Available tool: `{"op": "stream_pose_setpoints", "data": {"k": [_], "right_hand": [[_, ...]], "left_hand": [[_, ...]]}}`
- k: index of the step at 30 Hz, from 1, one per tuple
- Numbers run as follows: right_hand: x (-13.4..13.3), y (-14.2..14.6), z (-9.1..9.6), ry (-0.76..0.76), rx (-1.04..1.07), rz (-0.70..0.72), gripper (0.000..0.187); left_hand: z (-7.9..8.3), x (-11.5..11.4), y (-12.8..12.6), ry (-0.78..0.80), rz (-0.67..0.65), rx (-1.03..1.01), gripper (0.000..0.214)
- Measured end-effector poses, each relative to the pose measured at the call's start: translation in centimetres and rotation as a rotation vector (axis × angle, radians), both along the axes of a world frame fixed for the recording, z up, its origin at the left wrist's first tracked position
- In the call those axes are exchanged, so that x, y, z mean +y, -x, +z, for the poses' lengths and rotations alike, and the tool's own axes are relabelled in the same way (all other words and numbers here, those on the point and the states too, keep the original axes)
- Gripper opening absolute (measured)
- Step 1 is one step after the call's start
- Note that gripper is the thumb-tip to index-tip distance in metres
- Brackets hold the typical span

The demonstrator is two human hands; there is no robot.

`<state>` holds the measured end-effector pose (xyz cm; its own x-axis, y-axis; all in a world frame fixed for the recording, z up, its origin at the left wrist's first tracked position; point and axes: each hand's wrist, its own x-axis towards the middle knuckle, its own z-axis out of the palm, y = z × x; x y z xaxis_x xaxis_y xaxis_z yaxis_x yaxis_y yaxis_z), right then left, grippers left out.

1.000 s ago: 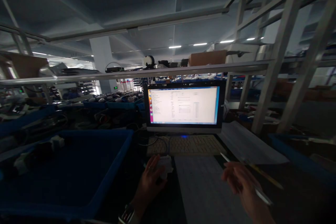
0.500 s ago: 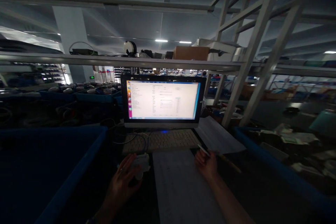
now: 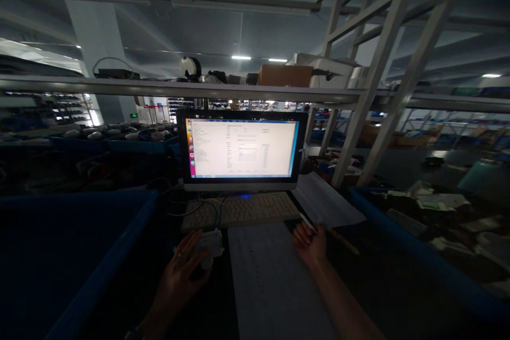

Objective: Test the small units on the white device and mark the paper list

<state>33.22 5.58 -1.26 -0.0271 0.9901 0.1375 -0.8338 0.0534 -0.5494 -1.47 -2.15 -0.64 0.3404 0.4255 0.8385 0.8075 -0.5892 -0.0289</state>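
Note:
My left hand [image 3: 179, 276] holds a small white device [image 3: 207, 244] low over the dark bench, just in front of the pale keyboard [image 3: 243, 210]. My right hand [image 3: 311, 244] grips a thin white pen [image 3: 307, 220] and rests at the top right edge of a printed sheet [image 3: 271, 287] lying between my arms. Behind the keyboard a lit monitor [image 3: 241, 149] shows a white window with small text.
A large blue bin [image 3: 79, 255] stands at the left and another blue bin [image 3: 418, 255] with papers at the right. A second sheet [image 3: 326, 202] and a yellow pencil [image 3: 342, 241] lie right of the keyboard. White shelf struts [image 3: 374, 74] rise at the right under a shelf rail [image 3: 199, 87].
The view has swung right and down a little. My right hand moved forward from the lower right to the sheet's top edge, pen still in it. My left hand kept the white device.

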Motion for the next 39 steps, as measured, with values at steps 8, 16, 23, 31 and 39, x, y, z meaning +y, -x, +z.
{"op": "stream_pose_setpoints", "data": {"k": [8, 16, 23, 31, 39], "right_hand": [[-0.44, 0.16, 0.56, -0.007, -0.007, 0.009, 0.039], [-0.58, 0.09, 0.72, -0.011, -0.026, 0.013, 0.04], [-0.6, 0.2, 0.77, 0.009, -0.017, 0.036, 0.038], [-0.67, 0.06, 0.85, 0.013, -0.016, 0.059, 0.039], [-0.78, 0.09, 1.01, 0.015, -0.014, 0.063, 0.04]], "left_hand": [[-0.02, -0.08, 0.03, 0.025, 0.002, -0.013, 0.023], [-0.06, -0.02, 0.04, 0.048, -0.007, -0.023, 0.027], [-0.09, 0.03, 0.09, 0.038, -0.013, -0.015, 0.029], [0.15, -0.19, -0.04, 0.059, -0.02, -0.049, 0.026], [-0.11, -0.1, 0.07, 0.052, -0.016, -0.044, 0.029]]}}
